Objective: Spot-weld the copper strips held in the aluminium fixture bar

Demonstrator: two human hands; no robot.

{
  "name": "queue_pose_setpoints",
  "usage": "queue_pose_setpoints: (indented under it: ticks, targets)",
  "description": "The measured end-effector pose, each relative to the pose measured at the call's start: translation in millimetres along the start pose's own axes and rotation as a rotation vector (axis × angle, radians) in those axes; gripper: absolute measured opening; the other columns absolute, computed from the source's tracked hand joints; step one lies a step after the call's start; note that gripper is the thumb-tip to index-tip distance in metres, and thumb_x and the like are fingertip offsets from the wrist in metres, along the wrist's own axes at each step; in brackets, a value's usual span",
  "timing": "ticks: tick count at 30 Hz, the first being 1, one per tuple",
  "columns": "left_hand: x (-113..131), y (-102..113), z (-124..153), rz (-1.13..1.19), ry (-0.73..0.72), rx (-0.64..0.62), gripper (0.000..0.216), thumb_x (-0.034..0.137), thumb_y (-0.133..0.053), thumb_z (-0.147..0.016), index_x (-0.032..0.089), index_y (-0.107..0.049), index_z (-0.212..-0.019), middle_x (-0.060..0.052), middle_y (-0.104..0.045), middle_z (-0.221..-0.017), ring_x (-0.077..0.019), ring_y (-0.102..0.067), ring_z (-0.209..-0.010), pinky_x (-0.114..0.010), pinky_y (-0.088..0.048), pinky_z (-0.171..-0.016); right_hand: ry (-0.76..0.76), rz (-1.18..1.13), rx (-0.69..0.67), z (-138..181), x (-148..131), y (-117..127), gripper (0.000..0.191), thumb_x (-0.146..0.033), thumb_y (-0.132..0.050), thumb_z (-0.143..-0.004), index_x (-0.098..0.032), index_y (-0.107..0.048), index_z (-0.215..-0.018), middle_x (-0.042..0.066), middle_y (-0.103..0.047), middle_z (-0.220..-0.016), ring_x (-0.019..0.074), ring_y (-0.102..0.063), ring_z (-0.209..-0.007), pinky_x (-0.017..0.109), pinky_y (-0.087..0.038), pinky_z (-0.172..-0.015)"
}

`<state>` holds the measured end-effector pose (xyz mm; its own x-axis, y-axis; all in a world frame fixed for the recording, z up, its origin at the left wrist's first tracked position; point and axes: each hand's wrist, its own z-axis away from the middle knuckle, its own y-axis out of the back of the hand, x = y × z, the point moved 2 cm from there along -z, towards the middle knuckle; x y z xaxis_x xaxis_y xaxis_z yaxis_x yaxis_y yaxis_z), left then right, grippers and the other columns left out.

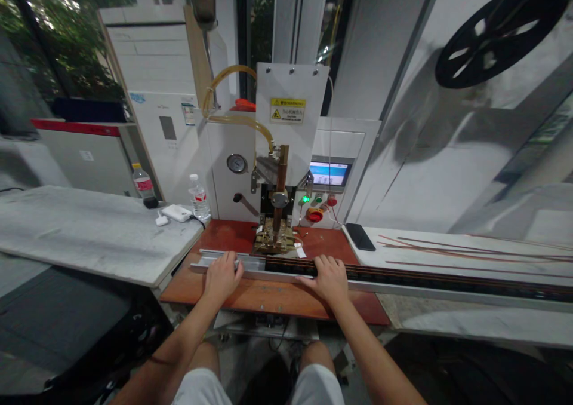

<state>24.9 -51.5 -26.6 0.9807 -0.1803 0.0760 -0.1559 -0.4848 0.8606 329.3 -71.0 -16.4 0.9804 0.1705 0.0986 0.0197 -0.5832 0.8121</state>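
A long aluminium channel (277,276) with dark strips inside lies across the reddish-brown worktable (304,300) and runs far to the right. My left hand (224,275) grips the channel near its left end, with the fingers curled over it. Farther right, my right hand (330,278) holds the same channel, its thumb along the front wall and its fingers over the top. Between my hands and just behind the channel stands the brass-coloured head (276,233) of a white machine (293,88). The undersides of both hands are hidden.
A phone (360,237) and several thin copper-coloured strips (430,248) lie on the right bench. Two bottles (198,197) and a white power bank (176,213) stand or lie on the left bench. A lit screen (330,174) and red knob (314,215) sit on the machine's right.
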Motion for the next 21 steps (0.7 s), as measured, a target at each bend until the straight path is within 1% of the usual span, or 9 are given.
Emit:
queue_pose_setpoints:
  ticks: [3, 6, 9, 12, 15, 17, 19, 21]
  targets:
    - [0.2, 1.3, -0.3, 0.041, 0.011, 0.042, 0.027, 0.034, -0.037, -0.088, 0.017, -0.057, -0.092, -0.01, -0.057, -0.089, -0.0225, -0.053, -0.087, -0.034, -0.04, -0.078, -0.012, 0.0, 0.012, -0.1, -0.8, 1.1, 0.062, -0.078, -0.041, -0.072, -0.02, -0.06, -0.08, 0.008, -0.059, -0.081, 0.0225, -0.047, -0.082, 0.034, -0.027, -0.077]
    - [0.3, 2.4, -0.5, 0.066, 0.017, 0.071, 0.029, 0.034, -0.04, -0.086, 0.018, -0.057, -0.105, -0.012, -0.056, -0.105, -0.0239, -0.051, -0.097, -0.035, -0.041, -0.083, -0.011, 0.009, 0.024, 0.5, -1.2, 0.4, 0.061, -0.077, -0.041, -0.073, -0.02, -0.06, -0.079, 0.009, -0.059, -0.081, 0.0226, -0.047, -0.081, 0.034, -0.027, -0.076]
    - [0.6, 3.4, -0.5, 0.086, 0.019, 0.078, 0.034, 0.033, -0.042, -0.085, 0.019, -0.056, -0.113, -0.012, -0.054, -0.115, -0.0252, -0.049, -0.104, -0.037, -0.041, -0.086, -0.014, 0.013, 0.017, 0.9, -1.0, -0.8, 0.06, -0.077, -0.041, -0.073, -0.02, -0.06, -0.079, 0.009, -0.059, -0.082, 0.023, -0.048, -0.082, 0.034, -0.027, -0.077]
    - [1.6, 4.8, -1.0, 0.079, 0.021, 0.064, 0.038, 0.034, -0.042, -0.085, 0.02, -0.056, -0.117, -0.013, -0.053, -0.122, -0.0277, -0.046, -0.111, -0.041, -0.039, -0.09, -0.017, 0.004, 0.009, 0.7, -0.9, -1.0, 0.06, -0.077, -0.041, -0.072, -0.02, -0.06, -0.081, 0.009, -0.059, -0.082, 0.0231, -0.048, -0.082, 0.035, -0.027, -0.077]
    - [2.4, 6.2, -3.8, 0.056, 0.005, 0.044, 0.039, 0.031, -0.042, -0.084, 0.022, -0.056, -0.119, -0.012, -0.053, -0.127, -0.0307, -0.041, -0.121, -0.049, -0.033, -0.097, -0.023, -0.005, -0.005, 0.6, -0.6, -1.3, 0.061, -0.078, -0.041, -0.072, -0.02, -0.059, -0.08, 0.008, -0.058, -0.081, 0.0232, -0.048, -0.082, 0.035, -0.028, -0.077]
    - [2.3, 6.4, -7.5, 0.048, -0.034, 0.024, 0.042, 0.028, -0.044, -0.081, 0.022, -0.056, -0.12, -0.011, -0.054, -0.128, -0.0311, -0.037, -0.126, -0.052, -0.026, -0.103, -0.017, -0.005, -0.007, 1.1, 0.0, -2.5, 0.06, -0.077, -0.041, -0.073, -0.02, -0.059, -0.08, 0.009, -0.058, -0.082, 0.0234, -0.048, -0.083, 0.035, -0.028, -0.077]
    - [1.4, 5.6, -12.1, 0.052, -0.083, -0.001, 0.044, 0.024, -0.046, -0.077, 0.023, -0.057, -0.12, -0.01, -0.055, -0.128, -0.0309, -0.035, -0.129, -0.054, -0.02, -0.107, -0.004, -0.006, -0.004, 1.9, 1.0, -4.2, 0.059, -0.076, -0.042, -0.073, -0.02, -0.06, -0.081, 0.009, -0.058, -0.083, 0.0234, -0.048, -0.083, 0.035, -0.028, -0.078]
    - [0.3, 3.9, -16.5, 0.068, -0.135, -0.035, 0.044, 0.023, -0.048, -0.074, 0.023, -0.06, -0.117, -0.009, -0.057, -0.125, -0.0304, -0.036, -0.129, -0.053, -0.018, -0.109, 0.004, -0.007, -0.003, 2.7, 2.3, -6.2, 0.057, -0.074, -0.043, -0.074, -0.02, -0.06, -0.081, 0.009, -0.058, -0.082, 0.0232, -0.048, -0.083, 0.035, -0.028, -0.078]
